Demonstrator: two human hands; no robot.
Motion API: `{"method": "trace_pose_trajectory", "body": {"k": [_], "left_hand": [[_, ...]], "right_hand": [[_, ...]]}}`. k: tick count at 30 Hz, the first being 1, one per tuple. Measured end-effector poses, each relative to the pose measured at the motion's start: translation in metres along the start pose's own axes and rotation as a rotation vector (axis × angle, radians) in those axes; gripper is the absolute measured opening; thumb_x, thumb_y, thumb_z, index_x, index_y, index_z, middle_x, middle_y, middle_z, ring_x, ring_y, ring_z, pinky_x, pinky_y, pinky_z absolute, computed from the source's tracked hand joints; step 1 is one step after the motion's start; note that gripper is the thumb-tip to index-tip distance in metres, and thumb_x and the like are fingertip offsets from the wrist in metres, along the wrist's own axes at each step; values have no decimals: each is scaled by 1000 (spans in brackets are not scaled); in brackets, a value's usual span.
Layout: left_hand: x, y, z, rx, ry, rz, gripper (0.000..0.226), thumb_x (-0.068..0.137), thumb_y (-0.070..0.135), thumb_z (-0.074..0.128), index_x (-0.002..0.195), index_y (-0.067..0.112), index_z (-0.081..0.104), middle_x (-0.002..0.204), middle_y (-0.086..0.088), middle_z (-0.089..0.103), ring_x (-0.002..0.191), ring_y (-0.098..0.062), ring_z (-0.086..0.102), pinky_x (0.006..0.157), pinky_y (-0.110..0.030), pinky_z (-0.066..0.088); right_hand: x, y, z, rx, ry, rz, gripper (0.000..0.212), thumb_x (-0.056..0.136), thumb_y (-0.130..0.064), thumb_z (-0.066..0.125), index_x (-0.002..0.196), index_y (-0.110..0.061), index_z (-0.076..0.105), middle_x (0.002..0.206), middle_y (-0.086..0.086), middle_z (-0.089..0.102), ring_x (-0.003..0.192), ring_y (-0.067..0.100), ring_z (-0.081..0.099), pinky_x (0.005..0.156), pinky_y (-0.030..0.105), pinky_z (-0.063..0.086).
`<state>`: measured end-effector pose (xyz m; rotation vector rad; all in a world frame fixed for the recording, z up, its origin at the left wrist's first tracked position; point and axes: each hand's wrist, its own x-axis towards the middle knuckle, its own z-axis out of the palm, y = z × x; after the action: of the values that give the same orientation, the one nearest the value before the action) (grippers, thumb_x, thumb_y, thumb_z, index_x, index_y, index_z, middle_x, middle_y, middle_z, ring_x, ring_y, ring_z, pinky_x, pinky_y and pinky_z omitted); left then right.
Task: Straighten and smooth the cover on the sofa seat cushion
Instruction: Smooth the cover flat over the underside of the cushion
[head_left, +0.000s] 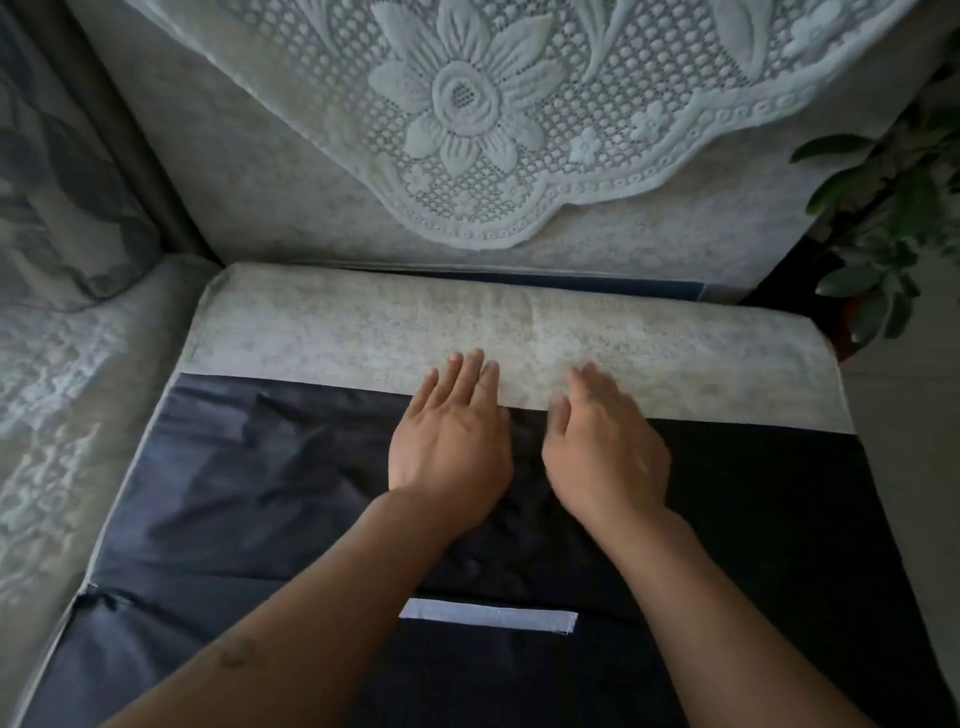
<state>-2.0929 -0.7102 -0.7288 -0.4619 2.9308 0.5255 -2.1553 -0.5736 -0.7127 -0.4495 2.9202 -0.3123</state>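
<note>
**Two hands pressed flat on a sofa seat cushion**

A seat cushion (291, 493) lies on the sofa, its long axis running left to right across the view. Most of its top is dark navy fabric, wrinkled on the left. A pale, mottled cover (363, 332) wraps the far edge in a wide band, ending in a straight line across the cushion.

Both hands lie palm down side by side, just apart — the left hand (451, 441) and the right hand (605, 447). Each has its fingers spread flat, gripping nothing, fingertips on the pale band and palms on the navy. The right fingers are blurred.

A small pale label (488, 616) sits near the front, partly between the forearms. Behind, a lace drape (519, 114) hangs over the backrest. A leafy plant (893, 218) is cut off at right — the cushion's near edge is out of view.
</note>
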Motion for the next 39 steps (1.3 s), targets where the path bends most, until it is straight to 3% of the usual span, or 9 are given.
{"method": "trace_pose_trajectory", "body": {"k": [4, 10, 13, 16, 19, 23, 31, 36, 39], "left_hand": [[-14, -45, 15, 43, 124, -62, 65, 110, 43, 12, 168, 19, -2, 175, -1, -14, 160, -16, -21, 132, -40, -7], [-22, -72, 42, 44, 15, -79, 69, 109, 51, 12, 167, 22, -12, 173, 3, -21, 158, -15, -27, 131, -41, -9], [-18, -76, 22, 24, -50, -43, 68, 110, 49, 20, 169, 21, 1, 176, 2, -9, 161, -14, -17, 131, -36, -8], [-12, -94, -9, -2, 46, -5, 59, 111, 41, 27, 166, 20, 28, 175, 1, 20, 162, -14, 8, 132, -35, 4], [-17, -117, -16, -26, 275, -55, 58, 109, 36, 28, 162, 13, 37, 171, -6, 29, 161, -20, 18, 132, -40, 14], [-35, -148, 16, 57, 77, -114, 68, 108, 47, 13, 167, 17, 0, 176, -3, -8, 161, -16, -17, 132, -40, -7], [-33, -171, -11, 32, 24, -72, 65, 110, 46, 20, 169, 20, 10, 177, 2, 0, 161, -10, -9, 131, -33, -6], [-38, -202, -35, 0, 297, -118, 61, 110, 35, 26, 166, 11, 23, 174, -6, 14, 162, -17, 3, 133, -37, 1], [-47, -215, -11, 20, 145, -156, 66, 110, 44, 16, 169, 15, 5, 175, -2, -8, 160, -14, -17, 131, -37, -8]], "right_hand": [[-21, -23, 53, -8, 79, -149, 66, 110, -44, 13, 166, -10, 12, 174, 9, -1, 161, 22, -5, 131, 47, 5], [-22, -29, 84, -158, -119, -60, 72, 107, -52, 10, 166, -12, 1, 175, 7, -8, 160, 21, -13, 131, 47, 0], [-13, -53, 42, -189, -304, 77, 63, 109, -50, 24, 160, -14, 30, 169, 9, 27, 155, 25, 27, 121, 42, 33], [5, -89, 4, -142, -178, 46, 46, 109, -45, 30, 116, -20, 68, 101, 0, 70, 90, 21, 67, 81, 38, 56], [-2, -111, 25, 54, 194, -105, 52, 110, -35, 28, 156, -15, 43, 160, 7, 46, 147, 27, 44, 123, 43, 34], [-21, -120, 101, -84, -82, -157, 72, 107, -51, 8, 166, -11, 2, 173, 8, -12, 160, 22, -14, 130, 50, 1], [-8, -151, 70, -106, -255, -44, 68, 110, -46, 20, 166, -12, 3, 174, 8, -9, 161, 22, -11, 131, 43, 2], [-16, -195, 67, 158, 287, -217, 59, 111, -32, 24, 165, -8, 18, 174, 11, 9, 162, 23, 1, 131, 43, 4], [-32, -201, 115, -5, 6, -250, 67, 110, -44, 14, 166, -9, 4, 173, 9, -11, 160, 23, -14, 131, 47, 0]]}}
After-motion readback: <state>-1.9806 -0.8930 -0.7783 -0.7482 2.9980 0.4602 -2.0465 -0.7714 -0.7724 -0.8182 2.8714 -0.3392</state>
